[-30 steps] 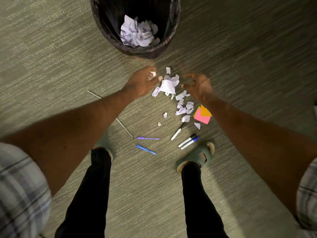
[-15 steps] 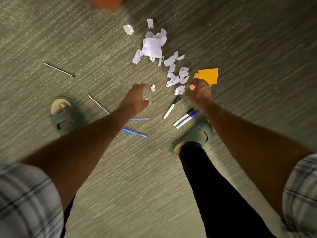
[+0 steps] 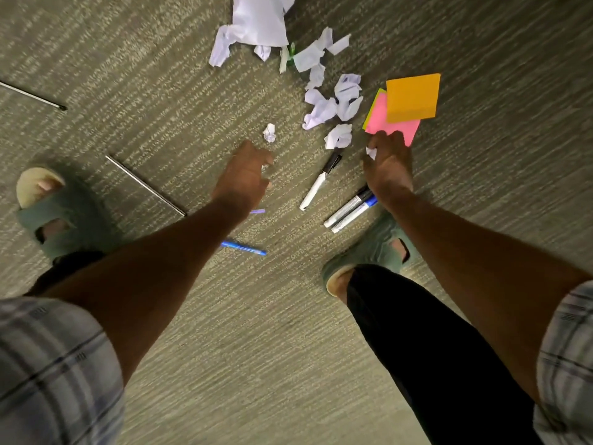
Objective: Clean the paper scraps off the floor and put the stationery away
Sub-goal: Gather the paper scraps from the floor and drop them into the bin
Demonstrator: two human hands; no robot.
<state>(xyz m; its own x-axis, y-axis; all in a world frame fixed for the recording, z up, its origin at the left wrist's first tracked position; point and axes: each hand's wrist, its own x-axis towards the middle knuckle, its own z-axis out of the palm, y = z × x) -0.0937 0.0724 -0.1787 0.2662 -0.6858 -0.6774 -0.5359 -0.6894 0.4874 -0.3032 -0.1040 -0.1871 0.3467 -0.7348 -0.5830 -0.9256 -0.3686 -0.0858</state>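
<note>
White paper scraps [image 3: 321, 107] lie scattered on the carpet, with a larger torn sheet [image 3: 260, 24] at the top edge and one small crumpled ball [image 3: 269, 132] apart from them. My left hand [image 3: 244, 175] reaches down just below that ball, thumb and forefinger apart around a tiny scrap [image 3: 264, 168]. My right hand [image 3: 388, 168] pinches a small white scrap [image 3: 371, 153] beside the pink sticky note [image 3: 385, 120], which lies under an orange sticky note [image 3: 412, 96]. A black-capped marker [image 3: 317, 184] lies between my hands, and two more markers [image 3: 348, 211] lie under my right wrist.
A blue pen [image 3: 244, 247] and a purple pen [image 3: 257, 211] lie partly under my left forearm. Two thin metal rods [image 3: 146, 186] [image 3: 32, 96] lie to the left. My feet in green slippers [image 3: 57, 213] [image 3: 375, 248] stand either side. A small green item [image 3: 291, 54] shows among the scraps.
The view dropped away from the bin and closer to the floor. Both hands moved down from the top of the pile; my right hand took a scrap by the sticky notes.
</note>
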